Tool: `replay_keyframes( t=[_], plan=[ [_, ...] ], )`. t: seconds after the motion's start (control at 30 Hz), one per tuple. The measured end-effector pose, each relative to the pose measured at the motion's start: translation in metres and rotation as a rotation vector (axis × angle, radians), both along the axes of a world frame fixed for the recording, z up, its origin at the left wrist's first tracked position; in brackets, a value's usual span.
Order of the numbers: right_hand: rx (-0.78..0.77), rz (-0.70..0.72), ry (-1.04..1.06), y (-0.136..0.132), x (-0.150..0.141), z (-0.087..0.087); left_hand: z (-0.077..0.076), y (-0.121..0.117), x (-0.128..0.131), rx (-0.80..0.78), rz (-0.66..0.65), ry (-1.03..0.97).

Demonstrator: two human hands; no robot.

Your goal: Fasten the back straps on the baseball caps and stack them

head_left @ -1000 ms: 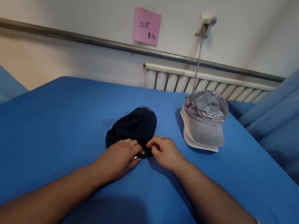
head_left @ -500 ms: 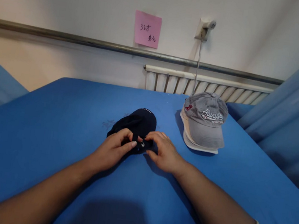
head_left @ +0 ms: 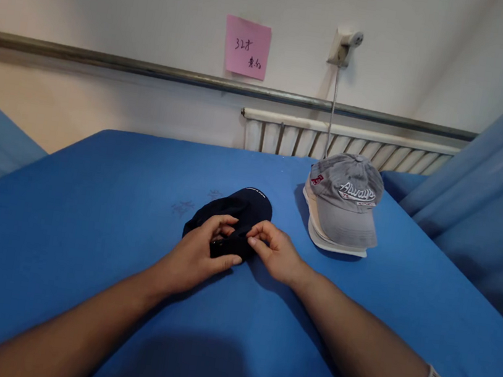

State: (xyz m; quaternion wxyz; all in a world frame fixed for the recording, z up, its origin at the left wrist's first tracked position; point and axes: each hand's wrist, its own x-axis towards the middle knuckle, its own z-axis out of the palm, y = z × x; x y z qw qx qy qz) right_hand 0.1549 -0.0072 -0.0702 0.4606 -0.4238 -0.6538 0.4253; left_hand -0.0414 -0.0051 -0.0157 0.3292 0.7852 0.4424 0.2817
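A black baseball cap [head_left: 253,204] lies on the blue-covered table with its brim toward the wall and its back strap toward me. My left hand [head_left: 199,256] is curled around the strap side, fingers inside the cap's edge and thumb along the outside. At the strap's right end, my right hand [head_left: 278,255] pinches the band between thumb and forefinger. The buckle that closes the strap is not clearly visible between my hands.
To the right stands a stack of caps, a grey one [head_left: 347,202] with "Always" lettering on top of paler ones. Behind the blue table cover [head_left: 138,197] are a radiator [head_left: 296,138], a metal rail and a pink note [head_left: 247,47]. A blue curtain [head_left: 497,204] hangs at right.
The cap has turned and shifted slightly right. My left thumb has moved right along the strap, and my right fingers have closed on the band. The metal buckle seen before is now hidden.
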Motion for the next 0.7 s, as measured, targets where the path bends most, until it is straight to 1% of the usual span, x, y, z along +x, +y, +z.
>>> replay_keyframes(
  t=[0.1, 0.2, 0.33, 0.4, 0.47, 0.57, 0.7],
  plan=[
    [0.009, 0.002, 0.002, 0.0, 0.0, 0.0, -0.001, -0.005, 0.001, 0.122, -0.01, 0.163],
    [0.049, -0.004, -0.072, -0.005, 0.002, 0.005, -0.002, -0.007, 0.002, 0.18, -0.008, 0.209],
    [0.109, -0.023, -0.216, -0.012, 0.004, 0.014, 0.0, -0.005, 0.0, 0.196, -0.014, 0.22],
    [0.166, -0.03, -0.301, -0.015, 0.004, 0.017, 0.002, -0.004, -0.001, 0.207, 0.001, 0.219],
    [0.248, -0.043, -0.381, -0.017, 0.004, 0.018, 0.002, -0.003, -0.003, 0.224, 0.007, 0.206],
    [0.35, -0.078, -0.462, -0.016, 0.001, 0.016, 0.0, -0.003, -0.003, 0.241, -0.028, 0.181],
    [0.394, -0.081, -0.492, -0.015, 0.0, 0.015, 0.001, -0.001, -0.001, 0.202, -0.064, 0.227]
  ],
)
